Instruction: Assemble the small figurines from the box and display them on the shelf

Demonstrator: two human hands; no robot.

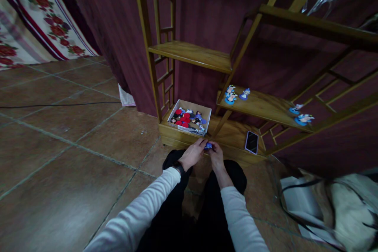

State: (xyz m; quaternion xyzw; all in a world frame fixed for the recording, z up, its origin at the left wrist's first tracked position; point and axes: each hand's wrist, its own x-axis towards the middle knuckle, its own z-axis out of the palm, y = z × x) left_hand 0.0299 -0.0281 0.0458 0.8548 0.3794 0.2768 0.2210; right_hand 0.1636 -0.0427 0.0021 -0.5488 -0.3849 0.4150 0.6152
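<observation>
Left hand [193, 154] and right hand [217, 156] fingers are pinching a purple toy [208, 146]; five figures [245, 94] are occupying a shelf [265, 107] (more are filling the box [208, 120]).

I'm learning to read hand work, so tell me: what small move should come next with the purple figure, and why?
Probably lift the purple figure to the raised shelf, beside the purple-based figurine. The left hand and right hand hold it between them, its colour looks similar, and blue-based figurines also sit on that shelf.
</observation>
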